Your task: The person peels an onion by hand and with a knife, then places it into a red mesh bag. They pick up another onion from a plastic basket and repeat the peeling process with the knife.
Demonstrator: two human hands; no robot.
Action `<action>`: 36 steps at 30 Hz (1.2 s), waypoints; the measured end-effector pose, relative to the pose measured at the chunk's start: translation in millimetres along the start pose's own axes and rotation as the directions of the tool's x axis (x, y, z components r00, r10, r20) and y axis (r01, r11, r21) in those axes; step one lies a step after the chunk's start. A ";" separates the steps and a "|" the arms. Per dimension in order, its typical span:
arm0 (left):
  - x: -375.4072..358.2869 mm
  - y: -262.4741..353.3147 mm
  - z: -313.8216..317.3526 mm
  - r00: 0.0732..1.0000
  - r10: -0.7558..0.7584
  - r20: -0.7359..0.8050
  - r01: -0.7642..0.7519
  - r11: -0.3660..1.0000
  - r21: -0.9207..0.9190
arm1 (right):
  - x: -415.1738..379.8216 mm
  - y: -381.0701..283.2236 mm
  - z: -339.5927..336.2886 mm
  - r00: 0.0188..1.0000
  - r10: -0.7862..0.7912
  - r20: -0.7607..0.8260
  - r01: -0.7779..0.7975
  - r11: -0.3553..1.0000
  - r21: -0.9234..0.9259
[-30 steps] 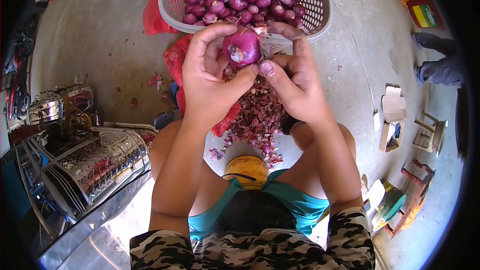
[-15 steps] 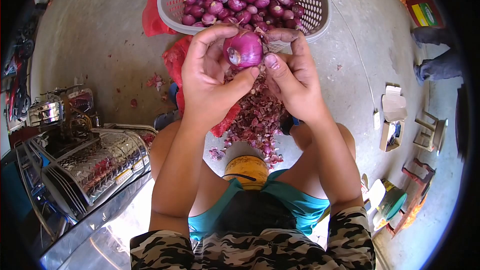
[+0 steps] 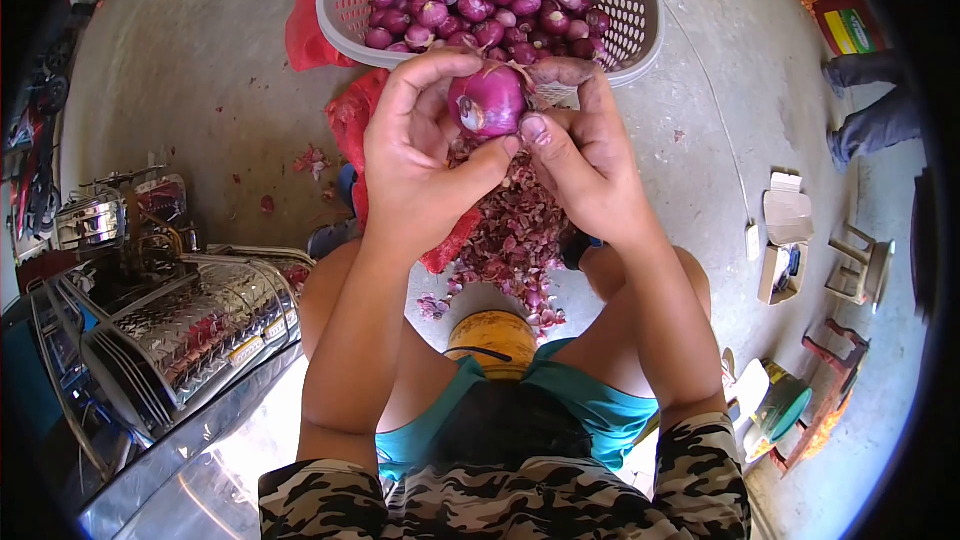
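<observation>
**One large basket [image 3: 630, 20] of red onions [image 3: 485, 7], one held onion [image 3: 487, 100] in front of it**

The grey, perforated basket stands beyond the hands, its onions heaped together. Nearer the person, a broad pile of papery skins [image 3: 515, 215] lies on the floor between the legs. A crumpled red mesh bag [image 3: 355, 110] lies along the pile's left side, and a yellow container [image 3: 495, 335] sits between the thighs.

Above the skins, the left hand [image 3: 420, 150] grasps the held onion, index finger curled over its top and thumb underneath. The right hand [image 3: 590, 160] sets its curved index finger and thumb at the onion's right side; whether they pinch it cannot be told. Smallest, a thin brownish strip of skin [image 3: 526, 81] shows at that side, near the right index fingertip.
</observation>
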State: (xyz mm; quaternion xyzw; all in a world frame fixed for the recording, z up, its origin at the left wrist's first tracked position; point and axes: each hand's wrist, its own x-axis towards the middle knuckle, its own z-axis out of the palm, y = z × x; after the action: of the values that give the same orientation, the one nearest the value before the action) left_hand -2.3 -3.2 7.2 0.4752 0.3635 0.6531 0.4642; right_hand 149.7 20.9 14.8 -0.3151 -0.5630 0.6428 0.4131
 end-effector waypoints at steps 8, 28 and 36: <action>1.1 -0.1 1.4 1.000 0.004 0.013 -0.004 1.000 -0.010 | -1.3 -3.1 -5.2 0.999 0.021 0.025 -0.023 0.993 0.115; 1.2 1.1 0.1 0.997 0.055 0.058 -0.057 0.998 0.034 | 1.2 2.4 -9.3 0.995 0.060 0.079 -0.085 0.929 0.360; 1.8 -0.2 -3.9 0.999 0.036 0.015 -0.033 0.985 -0.169 | 1.9 3.2 -3.0 0.999 0.033 -0.030 -0.020 0.933 0.359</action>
State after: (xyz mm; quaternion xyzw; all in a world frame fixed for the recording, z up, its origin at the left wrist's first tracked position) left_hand -6.1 -1.6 6.5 0.4464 0.2944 0.6851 0.4948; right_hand 150.9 23.8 11.2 -0.2534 -0.4243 0.7346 0.4648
